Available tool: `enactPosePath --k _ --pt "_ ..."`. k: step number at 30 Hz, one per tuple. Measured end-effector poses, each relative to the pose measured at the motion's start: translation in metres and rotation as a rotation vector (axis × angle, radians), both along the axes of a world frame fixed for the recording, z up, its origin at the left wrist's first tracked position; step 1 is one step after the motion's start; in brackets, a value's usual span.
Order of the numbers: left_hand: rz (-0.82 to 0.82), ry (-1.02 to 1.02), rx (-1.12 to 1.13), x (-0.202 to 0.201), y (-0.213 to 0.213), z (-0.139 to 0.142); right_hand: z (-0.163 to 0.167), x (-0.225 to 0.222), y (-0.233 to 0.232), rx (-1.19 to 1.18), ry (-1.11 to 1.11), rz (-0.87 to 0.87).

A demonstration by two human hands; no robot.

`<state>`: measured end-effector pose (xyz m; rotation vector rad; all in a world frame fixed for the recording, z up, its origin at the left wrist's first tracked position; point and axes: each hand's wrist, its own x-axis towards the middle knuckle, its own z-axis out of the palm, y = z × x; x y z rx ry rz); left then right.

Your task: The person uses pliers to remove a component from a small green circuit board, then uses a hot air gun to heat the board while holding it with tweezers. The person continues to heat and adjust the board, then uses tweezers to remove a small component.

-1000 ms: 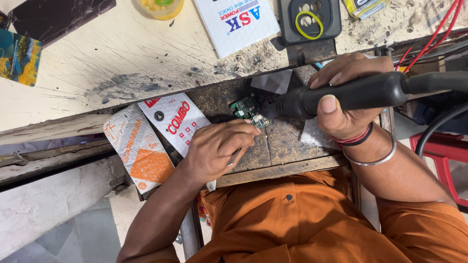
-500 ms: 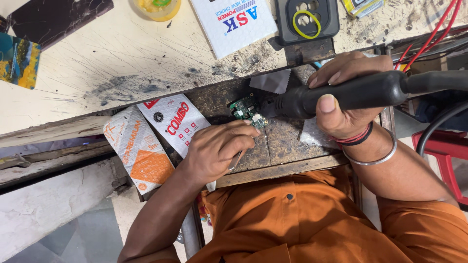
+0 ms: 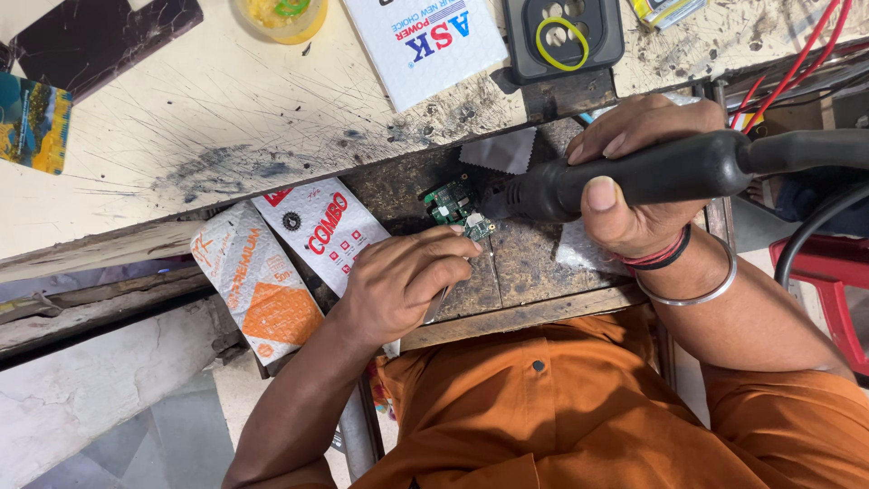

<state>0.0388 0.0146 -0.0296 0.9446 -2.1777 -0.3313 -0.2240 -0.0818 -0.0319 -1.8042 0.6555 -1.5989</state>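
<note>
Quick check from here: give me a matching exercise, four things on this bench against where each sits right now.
Things:
1. small green circuit board
2. black handheld tool
3. yellow rubber ring
4. thin metal tweezers

Places:
A. on the dark phone case
B. in the left hand
C. on the dark worn work plate
D. in the right hand

Pairs: 1-C, 2-D, 3-A, 4-B

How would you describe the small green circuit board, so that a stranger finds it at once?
Start at the dark worn work block set into the pale scratched bench. The small green circuit board lies near its middle, between the left hand and the nozzle of the black handheld tool. Nothing else there is green.
</note>
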Motion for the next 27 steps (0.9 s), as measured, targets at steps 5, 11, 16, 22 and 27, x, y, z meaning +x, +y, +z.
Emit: enactPosePath --k 5,11,16,22,27 --pt "0.001 0.000 0.008 -0.0013 -0.0008 0.0038 0.0024 0.0008 0.0000 -0.007 0.027 0.000" --pt "-0.007 0.004 0.020 -0.0001 0.0000 0.0059 -0.0001 0.0002 0.0001 -0.006 0.010 0.023" --pt "0.007 -0.004 -0.007 -0.0007 -0.0002 0.0033 -0.0015 0.0025 0.0012 0.015 -0.020 0.022" --pt "0.002 -0.012 0.004 0.0004 0.0007 0.0047 0.0027 0.0049 0.0047 0.018 -0.020 0.025" --pt "0.007 0.012 -0.010 -0.0013 -0.0014 0.0010 0.0026 0.0058 0.0012 -0.003 -0.029 0.017"
